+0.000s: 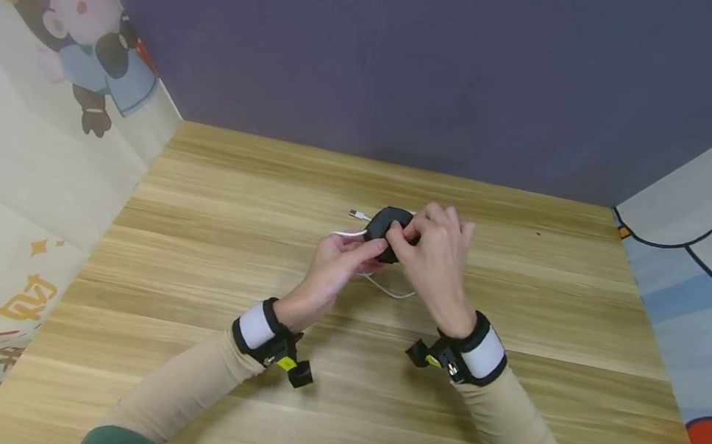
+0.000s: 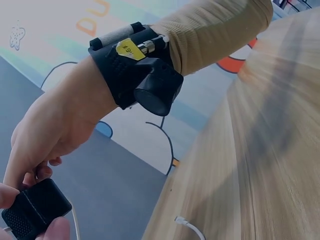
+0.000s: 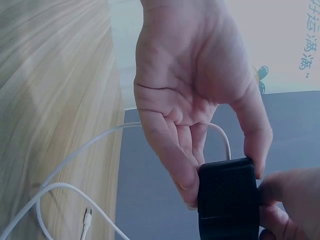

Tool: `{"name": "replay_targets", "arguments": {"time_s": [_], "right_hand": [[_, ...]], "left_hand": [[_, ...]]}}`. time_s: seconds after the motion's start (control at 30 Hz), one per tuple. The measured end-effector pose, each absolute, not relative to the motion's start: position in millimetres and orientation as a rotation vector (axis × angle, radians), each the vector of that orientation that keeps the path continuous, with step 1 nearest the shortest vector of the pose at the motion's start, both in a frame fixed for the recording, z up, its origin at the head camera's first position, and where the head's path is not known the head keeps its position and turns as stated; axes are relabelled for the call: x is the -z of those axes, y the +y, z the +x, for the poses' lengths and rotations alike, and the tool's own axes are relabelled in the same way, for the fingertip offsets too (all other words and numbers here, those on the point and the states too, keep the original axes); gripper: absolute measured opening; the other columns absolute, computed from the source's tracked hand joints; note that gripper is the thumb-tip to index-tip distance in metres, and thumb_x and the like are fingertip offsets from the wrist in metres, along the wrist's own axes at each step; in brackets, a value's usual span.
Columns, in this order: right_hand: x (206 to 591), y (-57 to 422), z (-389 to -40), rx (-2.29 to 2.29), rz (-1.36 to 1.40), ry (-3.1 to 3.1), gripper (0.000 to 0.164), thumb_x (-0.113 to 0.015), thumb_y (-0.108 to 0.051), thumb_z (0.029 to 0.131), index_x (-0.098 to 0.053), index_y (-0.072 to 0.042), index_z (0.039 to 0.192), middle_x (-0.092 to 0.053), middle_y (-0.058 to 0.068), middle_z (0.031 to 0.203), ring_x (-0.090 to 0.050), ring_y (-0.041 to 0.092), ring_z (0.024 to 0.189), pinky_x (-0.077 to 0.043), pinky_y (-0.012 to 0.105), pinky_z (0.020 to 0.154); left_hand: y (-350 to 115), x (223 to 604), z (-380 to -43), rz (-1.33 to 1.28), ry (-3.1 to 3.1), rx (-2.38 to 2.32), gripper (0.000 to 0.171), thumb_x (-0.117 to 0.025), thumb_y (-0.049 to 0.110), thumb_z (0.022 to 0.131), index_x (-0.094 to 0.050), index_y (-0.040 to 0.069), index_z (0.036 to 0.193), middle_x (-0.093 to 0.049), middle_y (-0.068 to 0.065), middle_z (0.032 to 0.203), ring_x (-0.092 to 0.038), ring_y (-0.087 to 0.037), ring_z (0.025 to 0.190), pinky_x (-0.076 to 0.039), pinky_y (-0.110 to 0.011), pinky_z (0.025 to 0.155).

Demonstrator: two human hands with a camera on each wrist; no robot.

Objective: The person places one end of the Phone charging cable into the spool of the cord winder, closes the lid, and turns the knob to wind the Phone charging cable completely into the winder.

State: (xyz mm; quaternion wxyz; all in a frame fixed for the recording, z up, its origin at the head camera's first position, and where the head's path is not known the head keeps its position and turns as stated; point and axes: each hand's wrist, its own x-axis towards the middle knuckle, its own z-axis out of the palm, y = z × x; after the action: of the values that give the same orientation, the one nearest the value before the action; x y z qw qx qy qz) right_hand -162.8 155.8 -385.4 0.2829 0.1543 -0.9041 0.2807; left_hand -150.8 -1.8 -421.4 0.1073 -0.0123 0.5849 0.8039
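A black rounded case (image 1: 381, 222) with a white cable (image 1: 396, 296) is held up between both hands, over the table. My left hand (image 1: 328, 264) grips it from the left, thumb on the top face and fingers beneath. From the right, my right hand (image 1: 439, 260) has its bent fingers and thumb at the case's top and far edge, hiding part of it. A ribbed panel and a seam appear on the case (image 2: 37, 207) in the left wrist view. The cable leaves its side and loops below; its USB plug (image 1: 357, 215) shows beyond the case.
The wooden table (image 1: 232, 199) ends at a dark back wall (image 1: 383, 55). Printed panels (image 1: 17, 158) stand along the left and right sides. In the right wrist view a second white plug (image 3: 87, 216) and cable loops lie near the table surface.
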Motion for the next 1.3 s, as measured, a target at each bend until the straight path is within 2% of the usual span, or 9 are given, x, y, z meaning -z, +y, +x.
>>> {"name": "replay_targets", "arguments": {"time_s": [0.33, 0.53, 0.67, 0.9, 1.3], "right_hand": [[387.9, 162.9, -165.9, -0.840, 0.534, -2.328, 0.037, -0.071, -0.018, 0.095, -0.064, -0.004, 0.063, -0.061, 0.013, 0.084, -0.049, 0.033, 0.078, -0.027, 0.046, 0.072], [389.8, 165.8, -168.9, -0.860, 0.604, -2.242, 0.036, -0.069, -0.019, 0.097, -0.064, -0.003, 0.065, -0.062, 0.013, 0.085, -0.051, 0.033, 0.079, -0.028, 0.044, 0.071], [390.2, 168.7, -171.8, -0.856, 0.666, -2.202, 0.030, -0.070, -0.016, 0.096, -0.066, -0.003, 0.070, -0.063, 0.013, 0.086, -0.052, 0.033, 0.079, -0.030, 0.044, 0.071], [388.9, 176.6, -174.8, -0.856, 0.870, -2.240, 0.007, -0.076, -0.011, 0.093, -0.073, -0.005, 0.093, -0.066, 0.011, 0.095, -0.054, 0.030, 0.085, -0.032, 0.039, 0.071], [388.6, 187.0, -179.3, -0.754, 1.083, -2.277, 0.015, -0.081, -0.006, 0.088, -0.075, -0.008, 0.103, -0.066, 0.013, 0.106, -0.055, 0.033, 0.093, -0.035, 0.042, 0.074]], "left_hand": [[-7.1, 419.7, -152.0, -0.022, 1.705, -2.369, 0.037, -0.071, 0.012, 0.096, -0.064, -0.011, 0.124, -0.075, -0.024, 0.108, -0.076, -0.017, 0.078, -0.064, -0.030, 0.082], [-8.7, 417.9, -152.0, -0.023, 1.701, -2.367, 0.039, -0.071, 0.012, 0.096, -0.062, -0.012, 0.125, -0.074, -0.026, 0.110, -0.076, -0.016, 0.079, -0.063, -0.030, 0.083], [-9.3, 417.7, -152.0, -0.028, 1.705, -2.360, 0.038, -0.070, 0.010, 0.096, -0.062, -0.013, 0.126, -0.073, -0.027, 0.111, -0.075, -0.013, 0.076, -0.063, -0.029, 0.082], [-10.2, 417.9, -151.1, -0.048, 1.703, -2.360, 0.040, -0.071, 0.012, 0.096, -0.061, -0.013, 0.126, -0.074, -0.026, 0.111, -0.075, -0.013, 0.075, -0.064, -0.028, 0.080], [-11.5, 421.8, -151.5, -0.028, 1.706, -2.343, 0.037, -0.069, 0.009, 0.097, -0.062, -0.014, 0.125, -0.075, -0.024, 0.107, -0.074, -0.012, 0.072, -0.064, -0.027, 0.077]]}}
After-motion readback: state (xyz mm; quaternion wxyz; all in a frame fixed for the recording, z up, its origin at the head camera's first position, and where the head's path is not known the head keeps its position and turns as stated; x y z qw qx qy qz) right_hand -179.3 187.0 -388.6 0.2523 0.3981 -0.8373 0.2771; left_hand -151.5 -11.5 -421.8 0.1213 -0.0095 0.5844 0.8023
